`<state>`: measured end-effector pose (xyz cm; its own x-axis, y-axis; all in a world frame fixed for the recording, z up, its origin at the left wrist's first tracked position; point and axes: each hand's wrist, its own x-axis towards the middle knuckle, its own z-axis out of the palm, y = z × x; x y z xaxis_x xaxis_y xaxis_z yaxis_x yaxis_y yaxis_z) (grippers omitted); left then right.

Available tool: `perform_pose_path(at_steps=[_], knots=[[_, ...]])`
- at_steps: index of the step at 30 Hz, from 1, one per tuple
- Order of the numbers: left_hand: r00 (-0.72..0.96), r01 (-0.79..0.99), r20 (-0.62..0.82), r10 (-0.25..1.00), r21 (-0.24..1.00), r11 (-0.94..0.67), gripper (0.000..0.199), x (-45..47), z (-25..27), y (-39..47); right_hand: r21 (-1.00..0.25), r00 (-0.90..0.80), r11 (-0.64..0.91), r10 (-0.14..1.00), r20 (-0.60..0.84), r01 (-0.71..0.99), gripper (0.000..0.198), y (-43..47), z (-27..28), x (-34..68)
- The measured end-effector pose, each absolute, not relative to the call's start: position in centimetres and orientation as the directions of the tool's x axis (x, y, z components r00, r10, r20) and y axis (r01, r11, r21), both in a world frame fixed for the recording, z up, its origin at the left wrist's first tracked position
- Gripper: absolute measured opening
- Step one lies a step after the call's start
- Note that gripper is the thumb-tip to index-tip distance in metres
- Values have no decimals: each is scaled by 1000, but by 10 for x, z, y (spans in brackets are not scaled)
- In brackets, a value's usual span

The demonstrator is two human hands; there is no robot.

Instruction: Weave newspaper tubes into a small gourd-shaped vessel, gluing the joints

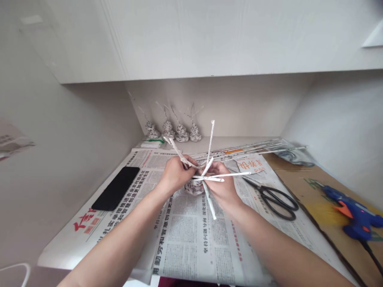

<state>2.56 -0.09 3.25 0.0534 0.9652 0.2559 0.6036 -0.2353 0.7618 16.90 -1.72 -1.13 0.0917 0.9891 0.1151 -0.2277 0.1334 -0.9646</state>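
Between my hands, above the newspaper, is a small woven paper gourd (194,188) with several rolled paper strips (211,139) sticking out in different directions. My left hand (178,172) is closed at its left side, thumb and fingers pinching near the base of the strips. On the right, my right hand (222,184) curls round the other side, its fingers partly hidden behind the strips. The woven body shows only in part below my hands.
Newspaper (191,239) covers the desk. A black phone (116,188) lies left; scissors (278,201) and a blue glue gun (353,211) on cardboard (287,171) lie right. Several finished woven gourds (182,133) stand at the back wall, with loose paper rods (239,150) nearby. A cabinet (209,40) overhangs the desk.
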Motion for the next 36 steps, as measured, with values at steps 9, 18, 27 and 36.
perform_pose_path(at_steps=[9,18,27,36], knots=[[79,674,343,936,673,-304,11,28,36,-6,-845,6,-104,992,-125,-525,36,-19,-7,166],[67,644,306,950,714,-275,8,30,36,-8,-899,105,131,990,95,-419,33,-15,-15,165],[52,587,249,967,776,-231,9,32,34,-7,-944,129,152,985,118,-293,30,-15,-10,168],[36,603,492,870,683,-412,12,48,13,-9,-975,244,116,967,68,-188,22,-9,-12,171]])
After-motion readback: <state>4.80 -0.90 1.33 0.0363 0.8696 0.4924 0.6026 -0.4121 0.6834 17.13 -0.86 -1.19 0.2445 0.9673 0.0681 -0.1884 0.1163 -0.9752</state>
